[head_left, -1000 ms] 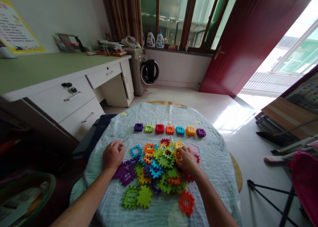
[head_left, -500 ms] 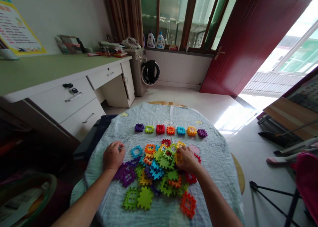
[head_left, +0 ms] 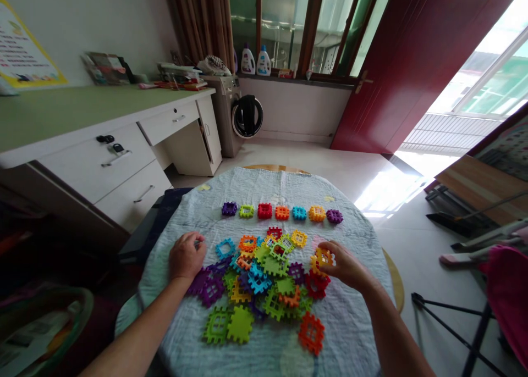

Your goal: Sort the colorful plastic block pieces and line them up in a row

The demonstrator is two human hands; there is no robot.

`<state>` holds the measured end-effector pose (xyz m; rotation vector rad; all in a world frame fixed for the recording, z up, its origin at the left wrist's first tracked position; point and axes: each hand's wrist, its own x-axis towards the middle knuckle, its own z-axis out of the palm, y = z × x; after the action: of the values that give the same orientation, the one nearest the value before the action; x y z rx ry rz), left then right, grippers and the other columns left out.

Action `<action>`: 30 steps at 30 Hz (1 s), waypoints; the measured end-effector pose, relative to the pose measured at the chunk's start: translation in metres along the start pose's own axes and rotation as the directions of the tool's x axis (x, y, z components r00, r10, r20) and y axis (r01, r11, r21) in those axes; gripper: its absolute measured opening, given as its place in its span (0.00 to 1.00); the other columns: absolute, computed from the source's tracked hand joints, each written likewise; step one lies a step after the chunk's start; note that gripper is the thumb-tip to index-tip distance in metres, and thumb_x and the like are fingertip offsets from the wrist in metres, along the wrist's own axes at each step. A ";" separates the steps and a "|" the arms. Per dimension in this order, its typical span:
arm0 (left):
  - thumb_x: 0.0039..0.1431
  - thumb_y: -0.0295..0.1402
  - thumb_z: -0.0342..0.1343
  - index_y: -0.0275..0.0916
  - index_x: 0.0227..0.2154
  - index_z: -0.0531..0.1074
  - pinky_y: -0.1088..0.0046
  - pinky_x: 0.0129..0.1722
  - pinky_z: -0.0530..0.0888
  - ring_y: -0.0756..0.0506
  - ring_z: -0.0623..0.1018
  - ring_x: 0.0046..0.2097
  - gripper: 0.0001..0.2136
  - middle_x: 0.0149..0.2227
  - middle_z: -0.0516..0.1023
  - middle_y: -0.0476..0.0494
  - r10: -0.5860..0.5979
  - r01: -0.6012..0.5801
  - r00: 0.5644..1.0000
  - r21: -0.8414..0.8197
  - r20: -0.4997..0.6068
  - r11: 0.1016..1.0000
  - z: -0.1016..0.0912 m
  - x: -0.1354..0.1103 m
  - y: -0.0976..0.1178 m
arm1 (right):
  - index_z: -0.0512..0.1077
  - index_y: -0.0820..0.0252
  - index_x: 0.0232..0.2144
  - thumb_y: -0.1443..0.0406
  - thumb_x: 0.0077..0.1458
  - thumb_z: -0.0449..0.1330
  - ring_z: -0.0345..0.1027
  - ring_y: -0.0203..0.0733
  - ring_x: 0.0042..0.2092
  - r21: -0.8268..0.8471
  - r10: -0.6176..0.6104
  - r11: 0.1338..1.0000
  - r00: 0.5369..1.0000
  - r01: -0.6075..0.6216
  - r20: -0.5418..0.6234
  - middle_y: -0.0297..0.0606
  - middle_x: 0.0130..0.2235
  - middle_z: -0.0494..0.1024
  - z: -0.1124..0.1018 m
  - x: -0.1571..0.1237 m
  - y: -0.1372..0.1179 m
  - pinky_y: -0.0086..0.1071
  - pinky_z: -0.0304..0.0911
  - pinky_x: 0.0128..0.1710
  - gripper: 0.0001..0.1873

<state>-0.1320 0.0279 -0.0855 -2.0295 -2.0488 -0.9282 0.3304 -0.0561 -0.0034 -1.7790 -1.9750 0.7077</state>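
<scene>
A yellow toy building piece (head_left: 323,259), a square window frame with notched edges, is pinched between the thumb and fingers of my right hand (head_left: 344,264). It is at the right side of a loose pile of similar pieces (head_left: 275,265) in green, blue, purple, orange and red. Just below it lies a red window piece (head_left: 317,284). My left hand (head_left: 187,255) rests on the cloth left of the pile with fingers curled in. What those fingers hold, if anything, is hidden. Purple pieces (head_left: 212,289) lie close to that hand.
Behind the pile runs a row of several small blocks, among them a red block (head_left: 265,211). A pale cloth (head_left: 284,187) covers the round table. Left stands a desk (head_left: 124,105), and beyond it a washing machine (head_left: 226,118) with its door open. A tripod leg (head_left: 445,330) is at right.
My right hand has moved right, away from the pile, with the yellow piece in it. A purple piece now shows where the hand was. My left hand stays nearly still.
</scene>
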 end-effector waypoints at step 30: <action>0.51 0.31 0.48 0.41 0.28 0.71 0.61 0.49 0.72 0.38 0.77 0.46 0.07 0.40 0.80 0.38 0.005 -0.005 1.000 -0.005 -0.007 1.000 -0.001 0.000 0.000 | 0.71 0.57 0.44 0.65 0.44 0.59 0.65 0.49 0.46 -0.197 -0.033 0.980 0.996 0.016 -0.083 0.42 0.44 0.71 -0.001 0.019 0.000 0.40 0.63 0.49 0.21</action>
<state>-0.1325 0.0280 -0.0847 -2.0305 -2.0386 -0.9386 0.3288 -0.0371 -0.0032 -1.8582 -2.0652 0.4328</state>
